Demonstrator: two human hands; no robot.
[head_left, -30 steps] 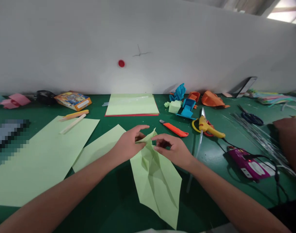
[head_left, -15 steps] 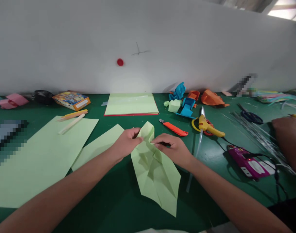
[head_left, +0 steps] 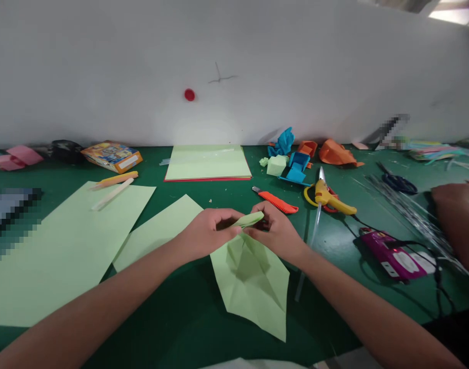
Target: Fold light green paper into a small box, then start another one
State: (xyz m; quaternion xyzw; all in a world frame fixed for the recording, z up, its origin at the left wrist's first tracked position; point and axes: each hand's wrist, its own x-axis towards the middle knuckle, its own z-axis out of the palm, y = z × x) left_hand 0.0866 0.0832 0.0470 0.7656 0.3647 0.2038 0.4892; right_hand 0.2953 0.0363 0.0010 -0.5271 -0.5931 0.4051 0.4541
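A creased sheet of light green paper [head_left: 253,287] hangs between my two hands over the dark green table. My left hand [head_left: 215,230] pinches its upper part from the left, thumb in front. From the right, my right hand [head_left: 272,228] grips the same upper part, its fingers close to those of the left. The top of the paper is folded over between them, and fold lines run down its lower part. Some fingertips are hidden behind the paper. Beyond my right hand lies an orange utility knife [head_left: 276,201].
Green sheets [head_left: 76,246] lie left, with an orange cutter [head_left: 117,179] on one. A green-topped pad [head_left: 207,164], folded blue paper [head_left: 296,169] and a box [head_left: 111,156] stand at the back. Right are a yellow glue gun [head_left: 328,197], a purple box [head_left: 395,256] and another person's arm [head_left: 455,220].
My hands have come closer together. The paper's top, upright before, is now folded over between my fingers. The view has shifted slightly.
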